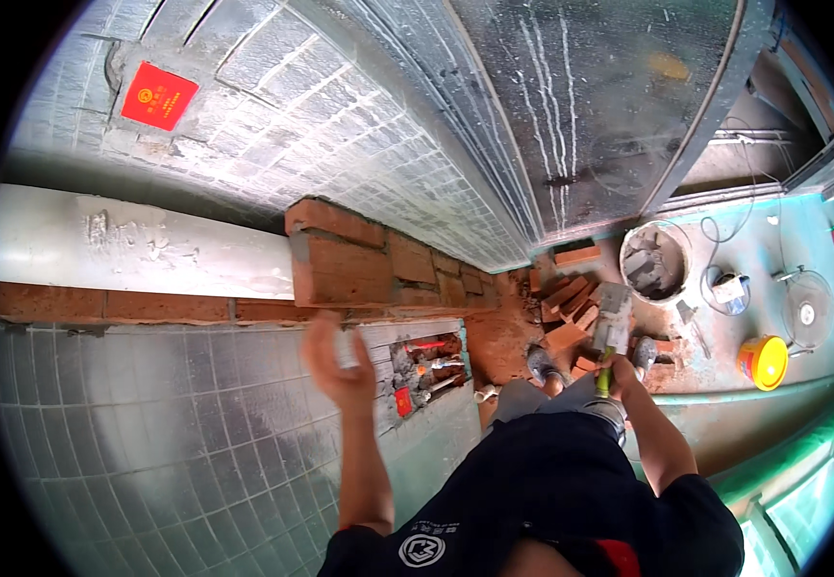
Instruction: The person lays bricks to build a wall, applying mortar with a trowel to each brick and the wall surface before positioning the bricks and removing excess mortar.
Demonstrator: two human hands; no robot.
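My left hand [338,363] is raised just below the end of a short brick wall [340,269], fingers loosely curved and apart, holding nothing. My right hand [619,373] grips the green handle of a trowel [615,313], its grey blade held over a heap of loose red bricks [567,303] by my feet. A white pipe [148,240] runs along a brick ledge [167,308] to the wall's end. Below the ledge, a recess with pipe fittings [426,370] is set in the tiled wall [148,413].
A bucket of grey mortar [655,260] stands beside the bricks. A yellow bucket [763,363], a fan-like round item [806,310], cables [720,231] and small tools are on the teal floor [753,231]. A dark panel [609,96] rises behind them. Green sheeting [825,423] lies at the right.
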